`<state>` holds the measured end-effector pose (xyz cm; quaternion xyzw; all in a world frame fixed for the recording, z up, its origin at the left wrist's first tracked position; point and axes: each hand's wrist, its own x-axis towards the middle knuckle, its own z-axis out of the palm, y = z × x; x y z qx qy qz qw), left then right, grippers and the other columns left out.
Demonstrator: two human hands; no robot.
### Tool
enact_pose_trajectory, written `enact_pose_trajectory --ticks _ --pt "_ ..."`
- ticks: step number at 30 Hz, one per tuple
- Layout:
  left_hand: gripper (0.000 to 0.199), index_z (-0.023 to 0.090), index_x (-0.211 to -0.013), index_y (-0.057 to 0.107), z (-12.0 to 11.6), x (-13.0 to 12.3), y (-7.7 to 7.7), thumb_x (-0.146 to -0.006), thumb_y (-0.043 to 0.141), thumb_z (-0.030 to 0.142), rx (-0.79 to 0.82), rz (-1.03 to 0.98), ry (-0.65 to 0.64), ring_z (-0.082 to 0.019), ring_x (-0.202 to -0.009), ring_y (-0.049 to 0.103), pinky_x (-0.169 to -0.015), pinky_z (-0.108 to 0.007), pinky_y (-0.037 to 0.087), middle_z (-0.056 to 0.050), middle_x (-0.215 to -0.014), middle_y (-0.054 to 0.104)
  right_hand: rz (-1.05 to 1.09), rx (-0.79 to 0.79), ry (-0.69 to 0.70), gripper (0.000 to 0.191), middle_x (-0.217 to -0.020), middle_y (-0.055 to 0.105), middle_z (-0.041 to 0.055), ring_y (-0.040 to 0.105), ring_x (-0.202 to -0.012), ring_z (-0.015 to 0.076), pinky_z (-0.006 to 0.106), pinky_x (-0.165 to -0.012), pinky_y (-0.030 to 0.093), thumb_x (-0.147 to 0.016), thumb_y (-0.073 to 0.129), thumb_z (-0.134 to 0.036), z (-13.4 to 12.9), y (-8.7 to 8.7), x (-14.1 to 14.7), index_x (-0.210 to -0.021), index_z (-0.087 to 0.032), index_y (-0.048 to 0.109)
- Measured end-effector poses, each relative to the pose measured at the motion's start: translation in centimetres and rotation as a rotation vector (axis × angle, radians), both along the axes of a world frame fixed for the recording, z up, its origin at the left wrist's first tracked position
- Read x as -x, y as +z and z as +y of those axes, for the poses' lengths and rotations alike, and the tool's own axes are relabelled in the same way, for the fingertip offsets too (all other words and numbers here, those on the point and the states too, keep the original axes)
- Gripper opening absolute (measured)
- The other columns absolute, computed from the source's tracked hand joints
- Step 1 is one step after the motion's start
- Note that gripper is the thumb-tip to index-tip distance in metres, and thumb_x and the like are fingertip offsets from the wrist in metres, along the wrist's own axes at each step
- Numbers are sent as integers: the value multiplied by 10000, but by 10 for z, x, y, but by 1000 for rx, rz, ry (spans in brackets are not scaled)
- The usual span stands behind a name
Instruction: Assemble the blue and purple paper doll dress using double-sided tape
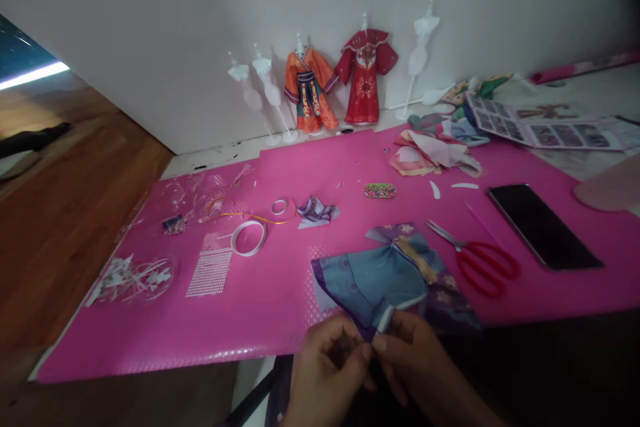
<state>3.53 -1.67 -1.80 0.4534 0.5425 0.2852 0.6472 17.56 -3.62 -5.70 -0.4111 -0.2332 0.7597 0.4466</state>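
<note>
The blue and purple garment (380,277) lies on the pink mat (280,320), directly in front of both hands, its near corner drawn toward the person. The left hand (327,370) pinches that corner along the purple trim; the right hand (415,347) pinches it from the other side, beside a white strip (384,319). The fingertips of the two hands nearly meet, around the front edge of the mat, and the gap between thumb and finger is narrow on each.

Purple flowered cloth (453,290) spreads on the garment's right; whether the two are joined, I cannot tell. Red-handled scissors (487,263) lie just beyond it, close enough to limit movement that way, with a phone (545,227) farther right. To the left there is more room: a broad stretch of mat runs from the garment to the bead sheet (210,273) and the white tape roll (233,240). At the back, the desk (220,152) meets the wall (200,47).
</note>
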Motion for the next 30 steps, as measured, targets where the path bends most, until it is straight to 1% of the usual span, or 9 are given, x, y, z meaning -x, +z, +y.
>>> enact_pose_trajectory --ticks 4,9,19,23,30 --pt "170 176 -646 534 1 -1 0 -698 632 305 40 -44 11 -117 -411 547 -452 -214 400 -20 -491 629 -15 2 7 360 -495 528 -53 359 -353 31 129 -316 292 -713 756 -468 1 2 0 -767 -135 630" --pt "239 165 -624 546 3 -1 3 -686 694 342 64 -98 15 -105 -399 555 -443 -199 412 -6 -483 617 -27 1 11 389 -508 542 -42 401 -359 46 137 -312 296 -692 759 -498 1 1 -1 -754 -139 623" --pt "354 157 -613 581 5 0 2 -659 787 441 88 -137 37 -95 -386 553 -430 -184 412 6 -465 613 -34 0 13 377 -501 541 -45 387 -347 36 134 -315 301 -705 751 -487 2 3 0 -749 -138 615" --pt "375 155 -605 578 4 0 4 -652 795 457 90 -149 39 -93 -390 555 -433 -180 414 1 -461 623 -33 -11 6 399 -520 551 -38 408 -355 43 134 -312 298 -692 755 -507 1 2 0 -761 -139 618" --pt "397 156 -601 574 5 0 4 -632 799 482 92 -134 39 -95 -377 551 -423 -187 409 -3 -464 626 -39 -7 5 407 -504 527 -48 389 -353 41 138 -314 302 -690 753 -522 3 3 1 -739 -143 613"
